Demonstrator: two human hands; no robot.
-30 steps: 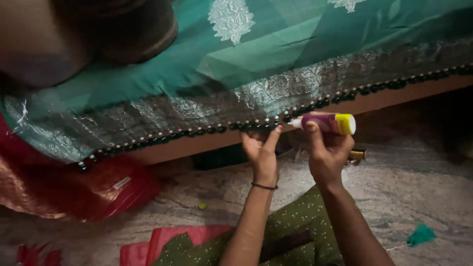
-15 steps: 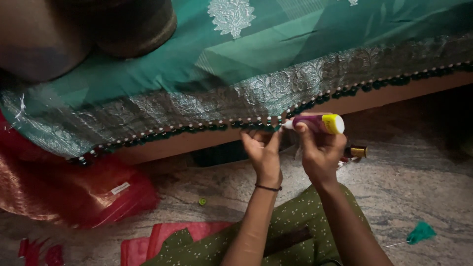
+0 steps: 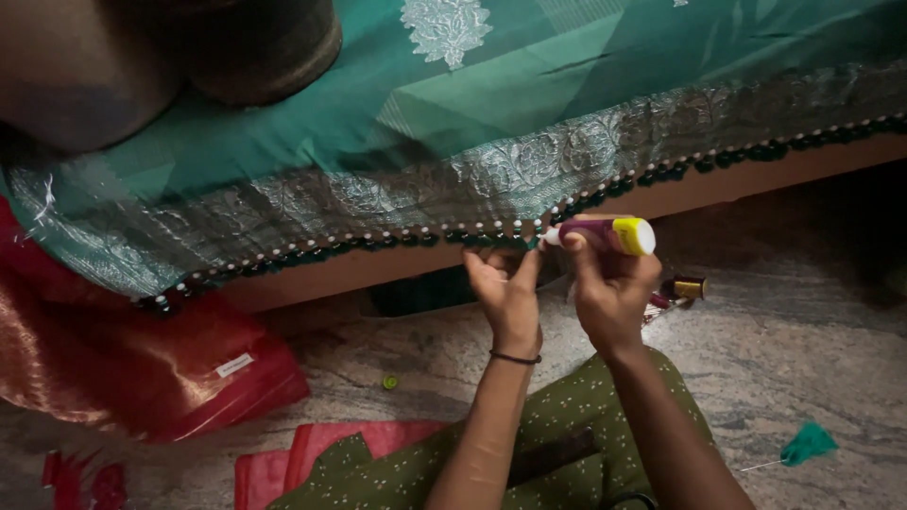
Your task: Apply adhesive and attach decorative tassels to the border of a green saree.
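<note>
- Your left hand point(image 3: 505, 297) hides its own fingertips behind the beaded hem of the teal silk cloth with a silver woven border point(image 3: 529, 104), which runs off the top and both sides.
- The purple tube with a yellow cap point(image 3: 605, 234) has its nozzle tip lost against the beads.
- The small gold-coloured object point(image 3: 688, 287) past your right hand point(image 3: 609, 293) is too small to identify.
- The dark rounded shapes point(image 3: 142, 57) top left are blurred and cut off.

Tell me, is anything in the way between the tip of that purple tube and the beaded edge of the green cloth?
Nothing visible. The right hand holds the purple tube with its nozzle right at the beaded edge, and the left hand pinches that edge just beside it.
</note>
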